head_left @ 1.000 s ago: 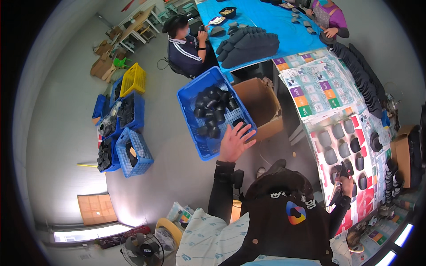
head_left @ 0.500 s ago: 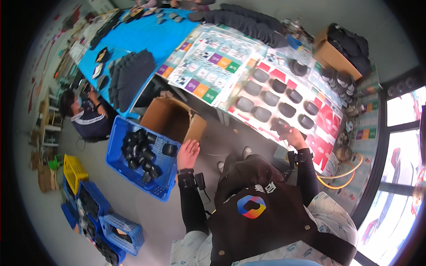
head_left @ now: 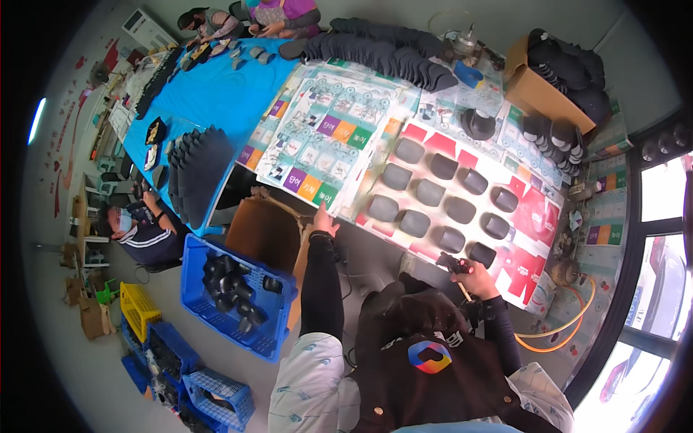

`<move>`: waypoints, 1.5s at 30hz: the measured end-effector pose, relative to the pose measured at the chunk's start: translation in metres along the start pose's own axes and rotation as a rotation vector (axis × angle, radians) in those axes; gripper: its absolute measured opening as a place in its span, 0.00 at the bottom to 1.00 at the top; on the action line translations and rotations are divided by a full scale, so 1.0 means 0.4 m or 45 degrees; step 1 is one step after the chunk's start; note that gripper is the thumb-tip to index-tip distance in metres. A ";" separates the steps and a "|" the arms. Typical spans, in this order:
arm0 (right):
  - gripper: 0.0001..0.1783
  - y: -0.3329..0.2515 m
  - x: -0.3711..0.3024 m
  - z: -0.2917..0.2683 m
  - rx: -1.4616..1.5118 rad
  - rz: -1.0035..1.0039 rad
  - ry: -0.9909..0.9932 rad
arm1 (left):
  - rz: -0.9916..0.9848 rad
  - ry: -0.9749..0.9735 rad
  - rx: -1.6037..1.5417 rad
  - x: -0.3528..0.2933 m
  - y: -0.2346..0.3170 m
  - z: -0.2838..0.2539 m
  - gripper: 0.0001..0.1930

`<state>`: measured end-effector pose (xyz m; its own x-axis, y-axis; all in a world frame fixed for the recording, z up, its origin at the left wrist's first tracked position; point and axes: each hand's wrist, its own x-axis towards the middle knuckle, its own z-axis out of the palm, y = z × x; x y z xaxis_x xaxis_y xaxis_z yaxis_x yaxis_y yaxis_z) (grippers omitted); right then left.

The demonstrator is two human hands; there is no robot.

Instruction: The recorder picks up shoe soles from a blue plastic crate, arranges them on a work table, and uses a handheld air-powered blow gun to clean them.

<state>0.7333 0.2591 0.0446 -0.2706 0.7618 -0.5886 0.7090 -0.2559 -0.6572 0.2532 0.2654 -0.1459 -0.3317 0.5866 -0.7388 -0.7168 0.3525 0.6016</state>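
My right hand [head_left: 473, 278] is closed round a small dark spray gun [head_left: 450, 263] at the near edge of the table. Close by lie curved dark cup-shaped pieces [head_left: 460, 210], set out in rows on a red and white sheet [head_left: 530, 249]. Beside the gun is the nearest piece [head_left: 482, 253]. My left hand [head_left: 325, 221] is at the table's front edge, by the corner of the printed sheets [head_left: 303, 155]. Its fingers are stretched out and nothing shows in them.
A blue crate [head_left: 276, 348] of black pieces and an open cardboard box [head_left: 263, 229] stand at my left. Stacked dark pads [head_left: 375, 58] line the table's back. A yellow-orange hose [head_left: 556, 348] loops at the right. A co-worker [head_left: 148, 231] sits left; others work at the far end.
My left hand has moved from beside the blue crate forward to the table's edge. My right hand has drawn back toward me with the spray gun. The view has shifted, showing more of the far co-workers.
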 end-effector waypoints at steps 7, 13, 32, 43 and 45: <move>0.19 -0.058 0.077 -0.019 0.030 -0.036 -0.079 | 0.036 0.416 0.480 -0.118 0.078 -0.068 0.33; 0.23 -0.072 0.138 0.017 0.083 -0.283 -0.013 | 0.177 -0.139 0.437 -0.411 0.104 -0.174 0.25; 0.18 -0.001 0.115 0.229 0.012 -0.428 0.033 | 0.405 0.439 0.050 -0.998 -0.216 -0.861 0.20; 0.07 -0.107 0.090 0.291 0.075 -0.434 0.015 | 0.660 0.594 -0.019 -1.172 -0.241 -0.987 0.20; 0.07 -0.119 0.132 0.277 -0.004 -0.442 -0.036 | 0.702 0.605 -0.049 -1.190 -0.252 -0.994 0.20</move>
<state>0.6132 0.2455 -0.0075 -0.5141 0.7862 -0.3429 0.5731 0.0175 -0.8193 0.2394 -0.3391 0.0244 -0.8752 0.2883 -0.3884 -0.3865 0.0662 0.9199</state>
